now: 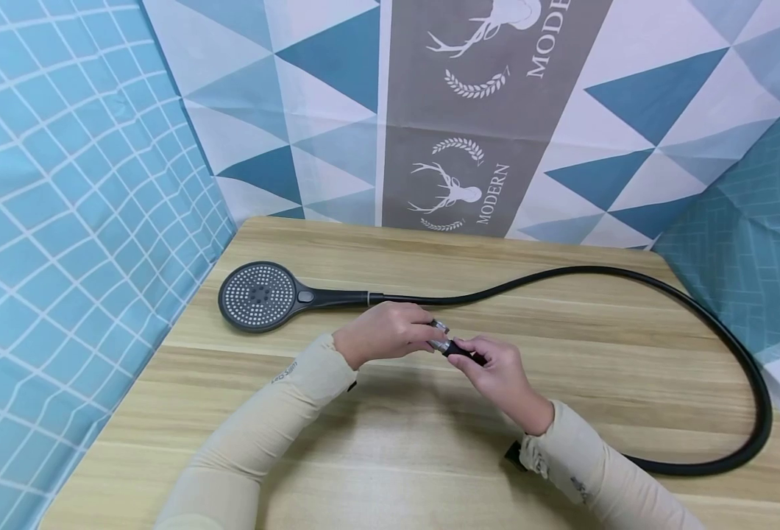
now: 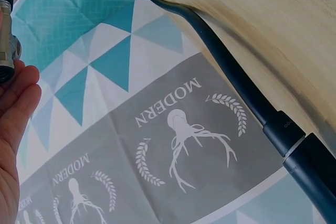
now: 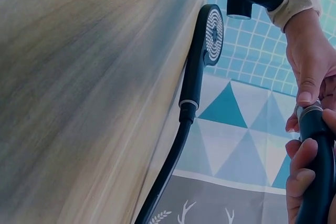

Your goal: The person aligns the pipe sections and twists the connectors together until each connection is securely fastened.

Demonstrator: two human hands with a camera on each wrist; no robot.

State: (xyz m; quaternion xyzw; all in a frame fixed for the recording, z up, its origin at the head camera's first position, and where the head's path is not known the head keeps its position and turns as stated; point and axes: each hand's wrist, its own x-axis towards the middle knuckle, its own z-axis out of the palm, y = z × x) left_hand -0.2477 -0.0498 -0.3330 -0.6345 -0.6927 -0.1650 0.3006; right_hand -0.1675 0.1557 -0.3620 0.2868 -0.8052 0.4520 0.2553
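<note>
My left hand pinches a small chrome fitting between thumb and fingers over the middle of the table. In the left wrist view the metal fitting shows at the left edge, beside my fingertips. My right hand grips the black end of the shower hose, which meets the fitting. The right wrist view shows fingers wrapped round this hose end, with the left thumb on the metal just above it. The hose's far end joins a dark round shower head, lying spray face up behind my left hand.
The black hose runs along the back of the wooden table, loops round at the right and returns under my right forearm. A blue tiled-pattern sheet stands at the left, and a triangle-patterned sheet lines the back.
</note>
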